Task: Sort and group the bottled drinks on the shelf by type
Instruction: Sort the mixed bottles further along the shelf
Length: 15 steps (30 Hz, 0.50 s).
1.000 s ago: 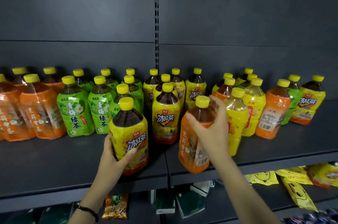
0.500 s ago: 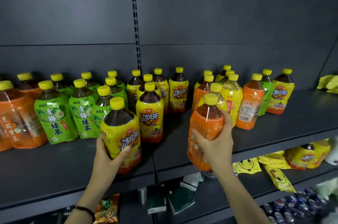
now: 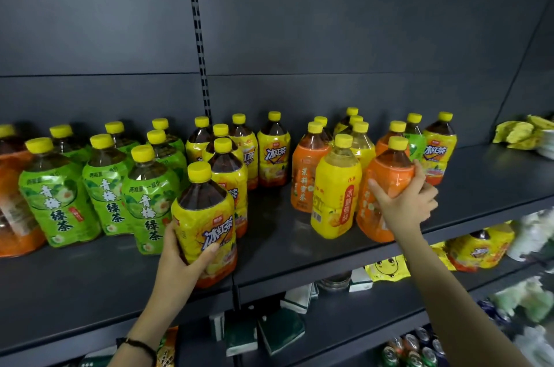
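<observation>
Lower centre, the left hand (image 3: 180, 261) grasps a yellow bottle (image 3: 205, 222); centre right, the right hand (image 3: 404, 204) grasps an orange bottle (image 3: 386, 183) on the shelf (image 3: 90, 291).

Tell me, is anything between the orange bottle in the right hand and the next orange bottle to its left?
Yes. A yellow juice bottle stands between the held orange bottle, which the right hand grips, and the standing orange bottle.

Below right grip (image 3: 404, 201): yellow smiley-face packets (image 3: 388, 267); drink cans (image 3: 413, 350) lower still. Between the grips, lower: dark green boxes (image 3: 281, 332). Well right of right grip: crumpled yellow packets (image 3: 518, 131). Slotted upright (image 3: 198, 36) above left grip (image 3: 183, 264).
</observation>
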### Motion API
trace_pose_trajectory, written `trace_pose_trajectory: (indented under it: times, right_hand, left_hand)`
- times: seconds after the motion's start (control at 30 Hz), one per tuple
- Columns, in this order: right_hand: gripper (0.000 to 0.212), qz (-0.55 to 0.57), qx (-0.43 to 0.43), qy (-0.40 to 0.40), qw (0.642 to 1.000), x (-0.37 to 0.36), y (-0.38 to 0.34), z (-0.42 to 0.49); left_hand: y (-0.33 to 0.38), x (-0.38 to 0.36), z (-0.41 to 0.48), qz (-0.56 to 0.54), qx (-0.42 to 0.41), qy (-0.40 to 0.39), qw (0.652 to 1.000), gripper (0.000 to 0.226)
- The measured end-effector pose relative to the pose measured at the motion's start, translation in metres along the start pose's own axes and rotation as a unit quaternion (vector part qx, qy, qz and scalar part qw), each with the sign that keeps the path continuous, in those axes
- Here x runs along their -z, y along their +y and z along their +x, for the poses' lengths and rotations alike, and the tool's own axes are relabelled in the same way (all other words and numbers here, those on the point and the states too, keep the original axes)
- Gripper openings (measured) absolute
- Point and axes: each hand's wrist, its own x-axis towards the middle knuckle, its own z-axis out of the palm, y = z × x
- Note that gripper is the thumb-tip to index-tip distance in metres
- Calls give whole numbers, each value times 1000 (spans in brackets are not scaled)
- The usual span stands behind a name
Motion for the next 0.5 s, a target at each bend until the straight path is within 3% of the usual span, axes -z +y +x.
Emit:
trace_pose_trajectory:
  times: [0.1,0.17,0.3,0.4,0.5]
  right_hand:
    - [103,12,9,-53,998,-3,3,21]
    - [110,30,2,-62,998,-4,5,20]
    - [102,50,32,37,998,-6,8,-31]
    - [80,106,85,-52,989,-20,0,-64]
    - [97,106,100,-109,983,-44,-8,-66]
  left_hand:
    - [-2,0,1,11,1,-4,1000,72]
    - [-7,2,2,41,5,5,999,87]
    - [-10,3,4,83,20,16,996,115]
    - [-15,5,6,67,16,13,998,119]
    - [-18,6,7,61,22,10,998,120]
